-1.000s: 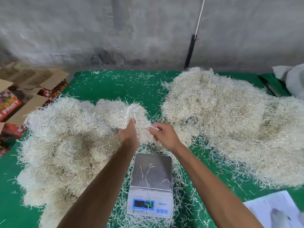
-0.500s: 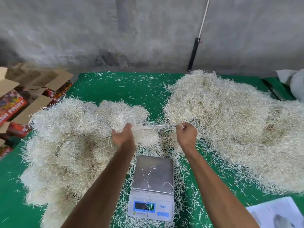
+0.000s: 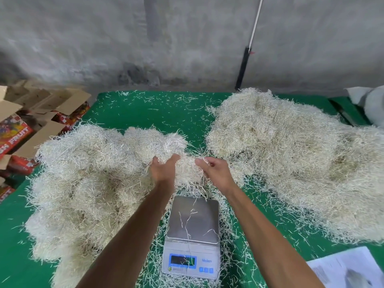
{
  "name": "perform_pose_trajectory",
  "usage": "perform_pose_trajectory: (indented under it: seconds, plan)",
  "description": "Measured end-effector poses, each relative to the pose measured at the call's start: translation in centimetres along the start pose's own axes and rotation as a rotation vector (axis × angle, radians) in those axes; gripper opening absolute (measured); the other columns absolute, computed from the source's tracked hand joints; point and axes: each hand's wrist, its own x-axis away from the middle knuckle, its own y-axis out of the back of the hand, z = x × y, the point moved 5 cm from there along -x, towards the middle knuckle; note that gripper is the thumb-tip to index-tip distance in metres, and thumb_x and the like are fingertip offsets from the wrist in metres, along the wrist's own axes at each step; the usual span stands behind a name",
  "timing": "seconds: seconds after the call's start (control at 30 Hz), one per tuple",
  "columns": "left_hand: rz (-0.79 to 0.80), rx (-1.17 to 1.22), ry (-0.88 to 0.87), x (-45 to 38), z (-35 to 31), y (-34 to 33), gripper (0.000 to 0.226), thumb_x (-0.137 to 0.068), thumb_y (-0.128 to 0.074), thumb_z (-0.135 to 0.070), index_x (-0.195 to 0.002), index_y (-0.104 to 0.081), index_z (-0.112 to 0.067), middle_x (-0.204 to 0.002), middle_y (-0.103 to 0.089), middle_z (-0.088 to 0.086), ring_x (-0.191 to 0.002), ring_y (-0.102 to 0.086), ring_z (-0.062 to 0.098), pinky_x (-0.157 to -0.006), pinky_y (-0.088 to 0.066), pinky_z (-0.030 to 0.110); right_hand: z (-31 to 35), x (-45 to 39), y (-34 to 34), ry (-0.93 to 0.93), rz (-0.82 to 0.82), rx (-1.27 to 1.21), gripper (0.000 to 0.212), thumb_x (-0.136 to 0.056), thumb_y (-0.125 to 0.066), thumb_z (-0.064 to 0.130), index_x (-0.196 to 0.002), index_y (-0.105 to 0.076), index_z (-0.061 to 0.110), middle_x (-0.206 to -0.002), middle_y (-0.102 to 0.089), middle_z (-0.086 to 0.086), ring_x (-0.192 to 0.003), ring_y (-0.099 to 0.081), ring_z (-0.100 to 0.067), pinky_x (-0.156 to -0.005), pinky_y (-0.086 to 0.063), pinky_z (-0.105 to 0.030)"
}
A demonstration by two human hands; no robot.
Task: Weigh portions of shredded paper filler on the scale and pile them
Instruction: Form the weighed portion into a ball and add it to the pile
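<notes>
A small white digital scale [image 3: 192, 222] with a steel plate stands on the green table [image 3: 145, 113] in front of me, a few loose strands on it. To its left lies a large pale pile of shredded paper [image 3: 87, 179], and a bigger, yellower pile [image 3: 291, 163] lies to the right. My left hand [image 3: 164, 170] and my right hand [image 3: 216, 172] are just beyond the scale's far edge. They grip a clump of shredded paper [image 3: 187, 171] between them at the left pile's right end. Strands dangle from the clump toward the plate.
Open cardboard boxes and red fruit cartons [image 3: 25, 132] stand off the table's left side. White printed paper [image 3: 345, 269] lies at the front right corner. A white bag [image 3: 372, 104] sits far right, and a pole [image 3: 245, 59] leans on the grey wall behind.
Half a second ago my hands were apart, with a few strands stretched between them. They have come together again around a clump beyond the scale.
</notes>
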Motion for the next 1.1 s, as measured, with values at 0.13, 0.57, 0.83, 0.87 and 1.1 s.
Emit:
perform_pose_trajectory:
  seconds: [0.13,0.57,0.83,0.87,1.1]
  plan:
    - [-0.060,-0.104,-0.054,-0.4,-0.2,1.2,0.098,-0.077,-0.083,-0.045,-0.155,-0.030,-0.019,-0.158,-0.033,0.019,-0.139,-0.041,0.038,-0.103,-0.044,0.043,0.1,-0.9,2.5,-0.055,-0.081,-0.056,0.025,-0.089,-0.076,0.049,-0.080,-0.066,0.029,-0.055,-0.054,0.007,-0.046,-0.042,-0.009,-0.049,-0.041,-0.021]
    - [-0.168,0.326,0.114,-3.8,0.8,6.3,0.076,-0.090,-0.070,-0.044,-0.149,-0.037,-0.009,-0.157,-0.035,0.018,-0.141,-0.037,0.042,-0.116,-0.036,0.050,-4.1,-1.7,11.8,-0.277,-0.516,-0.427,0.040,-0.100,-0.067,0.023,-0.128,-0.058,-0.003,-0.094,-0.069,-0.017,-0.065,-0.065,-0.016,-0.066,-0.059,-0.030]
    - [-0.101,0.047,0.072,-2.6,1.1,3.8,0.096,-0.080,-0.074,-0.053,-0.154,-0.029,-0.012,-0.157,-0.036,0.012,-0.142,-0.038,0.036,-0.113,-0.038,0.047,-3.9,-1.2,8.0,-0.302,-0.323,0.699,0.075,-0.099,-0.066,0.042,-0.158,-0.030,0.011,-0.144,-0.055,-0.020,-0.109,-0.069,-0.032,-0.096,-0.058,-0.047]
    - [-0.074,0.022,0.064,-2.5,0.9,3.6,0.096,-0.077,-0.073,-0.055,-0.153,-0.031,-0.013,-0.156,-0.038,0.012,-0.140,-0.041,0.036,-0.112,-0.039,0.051,-2.9,-1.1,7.6,-0.264,-0.335,0.841,0.063,-0.101,-0.063,0.042,-0.151,-0.042,0.012,-0.121,-0.067,-0.016,-0.094,-0.072,-0.026,-0.083,-0.061,-0.040]
    - [0.240,-0.233,-0.061,0.5,0.6,0.6,0.104,-0.080,-0.072,-0.062,-0.158,-0.013,-0.027,-0.164,-0.016,0.017,-0.144,-0.030,0.041,-0.112,-0.031,0.059,2.4,1.5,0.1,-0.158,0.126,0.100,0.067,-0.095,-0.058,0.066,-0.144,-0.053,0.020,-0.131,-0.065,-0.021,-0.102,-0.073,-0.029,-0.082,-0.065,-0.046]
